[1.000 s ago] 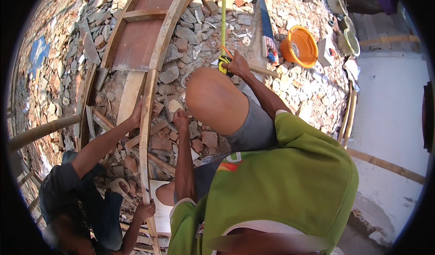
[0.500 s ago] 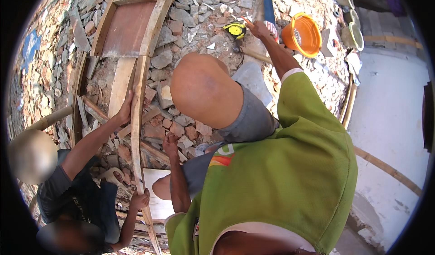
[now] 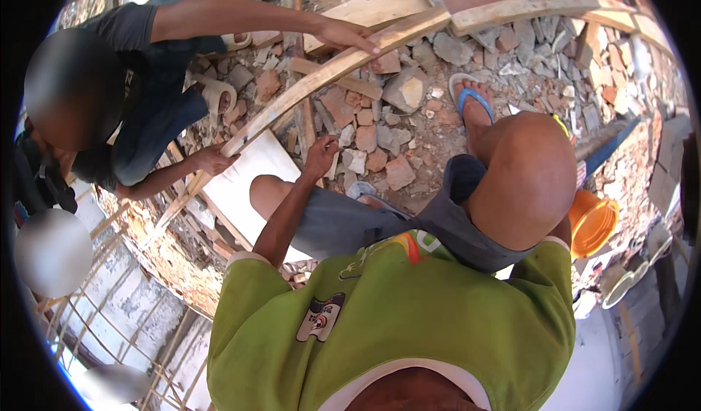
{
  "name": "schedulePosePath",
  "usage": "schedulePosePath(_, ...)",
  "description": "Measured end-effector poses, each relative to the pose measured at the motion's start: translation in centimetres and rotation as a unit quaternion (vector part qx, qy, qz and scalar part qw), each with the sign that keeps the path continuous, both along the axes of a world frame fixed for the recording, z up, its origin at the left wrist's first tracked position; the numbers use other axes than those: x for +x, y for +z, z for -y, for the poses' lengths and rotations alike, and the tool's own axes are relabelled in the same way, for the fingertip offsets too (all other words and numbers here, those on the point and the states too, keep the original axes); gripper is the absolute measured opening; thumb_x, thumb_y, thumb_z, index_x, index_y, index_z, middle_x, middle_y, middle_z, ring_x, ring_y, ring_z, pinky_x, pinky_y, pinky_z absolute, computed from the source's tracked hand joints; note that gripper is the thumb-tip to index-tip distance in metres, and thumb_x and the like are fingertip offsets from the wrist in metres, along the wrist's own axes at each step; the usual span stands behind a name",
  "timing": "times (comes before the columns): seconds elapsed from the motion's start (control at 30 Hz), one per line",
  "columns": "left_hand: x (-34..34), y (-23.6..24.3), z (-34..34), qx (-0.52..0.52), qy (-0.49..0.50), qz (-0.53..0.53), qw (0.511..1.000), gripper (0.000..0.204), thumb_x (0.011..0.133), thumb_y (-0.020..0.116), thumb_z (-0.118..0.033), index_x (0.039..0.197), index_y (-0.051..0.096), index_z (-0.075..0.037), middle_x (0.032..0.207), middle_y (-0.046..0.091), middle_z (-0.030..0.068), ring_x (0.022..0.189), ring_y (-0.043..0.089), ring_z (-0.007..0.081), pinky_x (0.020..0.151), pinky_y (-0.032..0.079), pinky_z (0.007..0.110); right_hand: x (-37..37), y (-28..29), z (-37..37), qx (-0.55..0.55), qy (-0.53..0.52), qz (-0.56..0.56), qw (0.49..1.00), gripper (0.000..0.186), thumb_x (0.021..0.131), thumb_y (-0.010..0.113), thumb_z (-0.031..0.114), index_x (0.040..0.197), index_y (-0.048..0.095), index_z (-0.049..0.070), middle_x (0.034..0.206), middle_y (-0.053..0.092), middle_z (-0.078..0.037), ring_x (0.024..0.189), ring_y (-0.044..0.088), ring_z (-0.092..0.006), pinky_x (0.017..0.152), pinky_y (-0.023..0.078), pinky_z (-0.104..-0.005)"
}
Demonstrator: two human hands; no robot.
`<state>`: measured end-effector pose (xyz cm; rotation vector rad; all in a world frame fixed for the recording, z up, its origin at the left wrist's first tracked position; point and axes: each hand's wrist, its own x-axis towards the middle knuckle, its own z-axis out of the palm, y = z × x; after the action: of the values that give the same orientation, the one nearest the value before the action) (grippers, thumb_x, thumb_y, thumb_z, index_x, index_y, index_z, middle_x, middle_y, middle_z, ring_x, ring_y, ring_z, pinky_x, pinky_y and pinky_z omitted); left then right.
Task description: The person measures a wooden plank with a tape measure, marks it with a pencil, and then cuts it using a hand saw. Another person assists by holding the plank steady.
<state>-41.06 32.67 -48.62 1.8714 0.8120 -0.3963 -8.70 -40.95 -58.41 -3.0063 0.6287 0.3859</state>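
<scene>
- Wooden strip (image 3: 321, 81), curved, stretches above rubble (image 3: 399, 171), grasped by a co-worker's hands (image 3: 212, 160).
- Left hand (image 3: 320, 157) hangs curled near the strip; whether it clasps anything cannot be told.
- Right hand, hidden behind the knee (image 3: 522, 181): grip unclear.

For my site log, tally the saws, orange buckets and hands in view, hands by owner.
Saw: 1
Orange bucket: 1
Wearer's left hand: 1
Co-worker's hands: 2
Total: 5 (wearer's right hand hidden, so uncounted)
</scene>
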Motion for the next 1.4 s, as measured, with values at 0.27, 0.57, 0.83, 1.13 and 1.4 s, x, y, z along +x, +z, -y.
schedulePosePath(0.27,-4.1,9.8,5.2,0.006,0.177,-0.030,0.984,0.032,0.098,0.056,-0.023,0.120,0.063,0.000,0.094,0.068,0.0125,0.086,0.064,0.0191,0.079,0.050,0.034,8.6,1.2,5.8,0.107,0.048,-0.050,0.992,0.065,0.095,0.053,0.054,0.123,0.056,-0.005,0.112,0.063,-0.025,0.094,0.066,-0.0277,0.082,0.055,-0.0421)
schedulePosePath(0.57,-10.3,30.3,11.8,0.082,0.232,-0.011,0.969,0.029,0.094,0.056,-0.013,0.119,0.064,-0.001,0.098,0.070,0.0194,0.088,0.069,0.0296,0.079,0.053,0.038,10.1,28.9,-11.1,0.109,-0.073,0.018,0.991,0.056,0.083,0.057,0.043,0.078,0.065,-0.012,0.069,0.066,-0.020,0.066,0.065,-0.0340,0.066,0.051,-0.0472)
schedulePosePath(0.83,-23.3,41.6,21.2,0.122,0.308,-0.021,0.943,0.032,0.095,0.053,-0.014,0.123,0.059,0.002,0.122,0.061,0.0243,0.115,0.059,0.0398,0.099,0.047,0.047,5.7,46.5,-21.7,0.299,-0.167,0.020,0.939,0.036,0.078,0.063,0.028,0.080,0.059,-0.008,0.067,0.062,-0.015,0.054,0.061,-0.0265,0.049,0.050,-0.0400)
schedulePosePath(1.13,-35.7,48.7,33.0,0.025,0.367,-0.072,0.927,0.027,0.094,0.062,-0.016,0.115,0.064,0.000,0.103,0.068,0.0216,0.080,0.068,0.0328,0.071,0.055,0.041,-4.1,62.9,-33.4,0.490,-0.050,-0.215,0.843,0.015,0.093,0.058,0.020,0.095,0.062,0.006,0.084,0.060,-0.006,0.072,0.062,-0.0249,0.067,0.057,-0.0462)
schedulePosePath(1.4,-37.8,52.5,37.3,-0.022,0.404,-0.111,0.908,0.024,0.094,0.062,-0.020,0.109,0.066,-0.001,0.097,0.071,0.0171,0.089,0.069,0.0265,0.078,0.055,0.037,-6.6,68.3,-41.6,0.507,-0.114,-0.328,0.789,0.021,0.089,0.066,0.028,0.090,0.061,0.007,0.069,0.057,-0.003,0.061,0.059,-0.0199,0.060,0.053,-0.0367)
